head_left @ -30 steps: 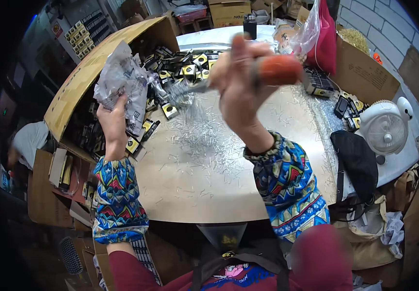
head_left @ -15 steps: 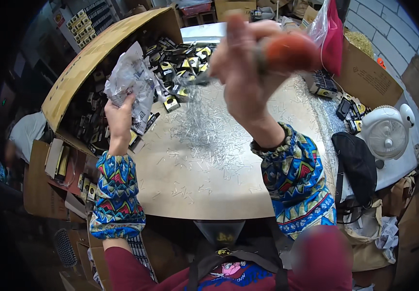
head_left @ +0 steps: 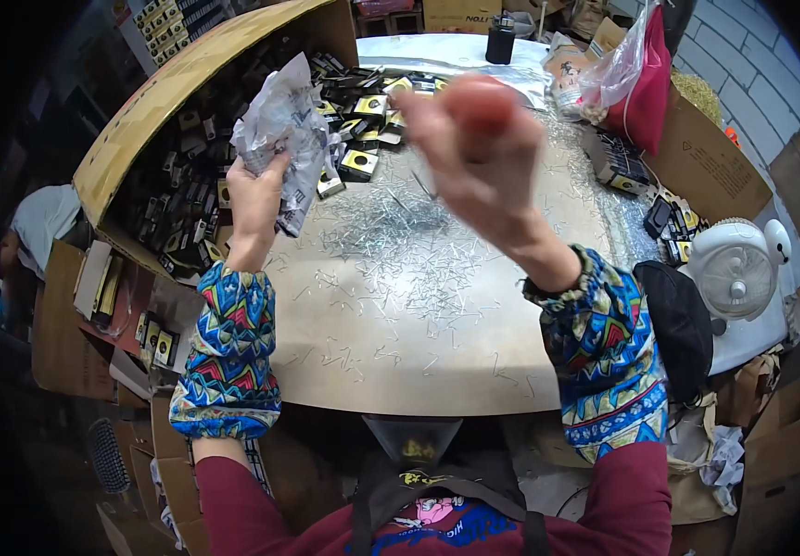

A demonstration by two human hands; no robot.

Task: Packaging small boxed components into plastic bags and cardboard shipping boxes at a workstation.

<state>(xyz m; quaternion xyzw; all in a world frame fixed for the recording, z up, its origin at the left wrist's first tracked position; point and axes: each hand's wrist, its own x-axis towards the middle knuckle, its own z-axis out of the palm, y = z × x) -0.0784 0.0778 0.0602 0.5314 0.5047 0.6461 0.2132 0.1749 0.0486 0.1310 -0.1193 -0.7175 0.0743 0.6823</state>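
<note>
Hovering above the table [head_left: 419,385], right hand [head_left: 488,181] around red handle [head_left: 482,104]

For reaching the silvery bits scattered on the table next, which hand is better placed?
Probably the right hand: though blurred, it appears nearer the thick of the silvery bits and holds a red-handled tool. The left hand grips a crumpled bag off to the left, by the carton.

Scattered pieces [head_left: 428,287] on table [head_left: 409,385], boxes [head_left: 180,243] in carton [head_left: 150,111] left, fan [head_left: 738,278] right
</note>
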